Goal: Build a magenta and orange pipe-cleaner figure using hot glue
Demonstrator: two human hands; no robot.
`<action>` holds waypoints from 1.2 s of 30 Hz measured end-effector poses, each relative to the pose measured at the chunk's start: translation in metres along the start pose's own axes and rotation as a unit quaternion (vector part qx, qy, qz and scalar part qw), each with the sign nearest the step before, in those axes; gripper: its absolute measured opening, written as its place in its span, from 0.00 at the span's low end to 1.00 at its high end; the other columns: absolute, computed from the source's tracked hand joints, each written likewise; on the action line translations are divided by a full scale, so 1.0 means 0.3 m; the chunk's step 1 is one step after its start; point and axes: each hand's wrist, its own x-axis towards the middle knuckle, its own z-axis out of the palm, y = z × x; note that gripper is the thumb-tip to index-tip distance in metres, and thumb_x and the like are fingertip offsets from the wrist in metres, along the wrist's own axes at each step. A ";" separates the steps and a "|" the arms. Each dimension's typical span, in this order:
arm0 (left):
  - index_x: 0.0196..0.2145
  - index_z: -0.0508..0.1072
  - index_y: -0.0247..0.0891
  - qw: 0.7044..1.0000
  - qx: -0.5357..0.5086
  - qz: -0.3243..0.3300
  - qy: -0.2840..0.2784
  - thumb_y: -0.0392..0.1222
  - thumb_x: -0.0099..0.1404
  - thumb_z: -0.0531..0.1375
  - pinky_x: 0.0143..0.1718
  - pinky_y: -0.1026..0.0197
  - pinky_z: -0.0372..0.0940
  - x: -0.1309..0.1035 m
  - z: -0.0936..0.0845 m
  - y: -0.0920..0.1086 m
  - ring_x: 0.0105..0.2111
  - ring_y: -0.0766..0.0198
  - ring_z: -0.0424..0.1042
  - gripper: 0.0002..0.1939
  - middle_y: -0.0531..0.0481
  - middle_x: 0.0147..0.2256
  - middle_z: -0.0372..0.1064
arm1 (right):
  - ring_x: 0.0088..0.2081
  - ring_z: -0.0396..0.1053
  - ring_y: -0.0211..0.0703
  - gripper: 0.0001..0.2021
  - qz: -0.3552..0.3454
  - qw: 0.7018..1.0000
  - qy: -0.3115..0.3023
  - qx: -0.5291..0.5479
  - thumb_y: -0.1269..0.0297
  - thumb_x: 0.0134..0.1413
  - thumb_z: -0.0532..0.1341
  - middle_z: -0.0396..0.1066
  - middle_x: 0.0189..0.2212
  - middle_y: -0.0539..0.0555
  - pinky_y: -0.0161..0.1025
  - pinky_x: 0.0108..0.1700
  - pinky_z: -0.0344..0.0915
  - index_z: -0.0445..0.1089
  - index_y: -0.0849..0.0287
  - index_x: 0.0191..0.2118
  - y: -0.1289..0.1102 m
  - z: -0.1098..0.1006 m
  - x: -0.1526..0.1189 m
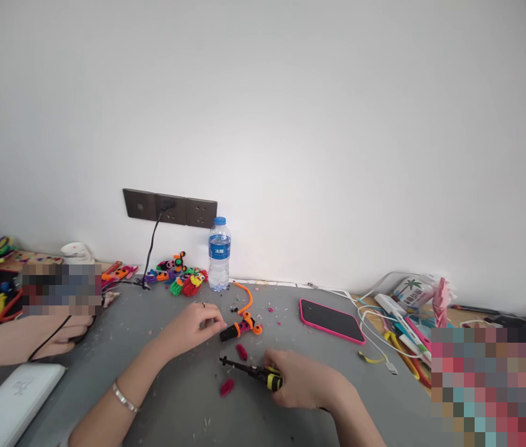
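My left hand point(195, 329) rests over the grey tabletop, thumb and forefinger drawn together against the black end of a small pipe-cleaner figure point(245, 324) in black, orange and pink. Their exact contact is partly hidden. In my right hand point(302, 379) are black-and-yellow pliers point(256, 372), jaws pointing left. Two crimson fuzzy scraps point(227, 388) lie close to the jaws, one on either side. A bent orange pipe cleaner point(246, 297) lies behind the figure.
A water bottle point(219, 261) stands by the wall beside colourful pipe-cleaner figures point(188, 279). A pink-cased phone point(331, 321) and white cables point(369, 329) lie to the right. At left are another person's hand point(64, 335) and a white box-like device point(15, 400).
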 end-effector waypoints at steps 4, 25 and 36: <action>0.30 0.74 0.40 0.999 0.018 0.033 -0.031 0.48 0.70 0.49 0.34 0.62 0.59 0.000 0.022 0.011 0.31 0.61 0.70 0.19 0.49 0.30 0.74 | 0.30 0.69 0.48 0.13 0.014 1.000 0.011 -0.018 0.68 0.36 0.57 0.73 0.34 0.55 0.35 0.23 0.50 0.70 0.55 0.34 -0.008 0.010 0.002; 0.22 0.69 0.39 0.999 0.019 0.002 0.043 0.51 0.70 0.43 0.28 0.64 0.55 0.001 0.032 -0.009 0.23 0.62 0.66 0.26 0.51 0.21 0.67 | 0.35 0.71 0.50 0.18 0.005 0.975 0.178 -0.129 0.73 0.40 0.56 0.73 0.36 0.57 0.38 0.27 0.43 0.58 0.58 0.42 -0.019 0.206 -0.063; 0.21 0.70 0.38 0.993 0.025 -0.044 0.107 0.55 0.69 0.45 0.24 0.64 0.54 -0.001 0.030 -0.034 0.19 0.63 0.65 0.27 0.51 0.18 0.68 | 0.30 0.73 0.56 0.15 0.009 0.963 0.160 -0.217 0.70 0.41 0.58 0.75 0.31 0.60 0.38 0.23 0.43 0.63 0.60 0.40 -0.058 0.177 -0.040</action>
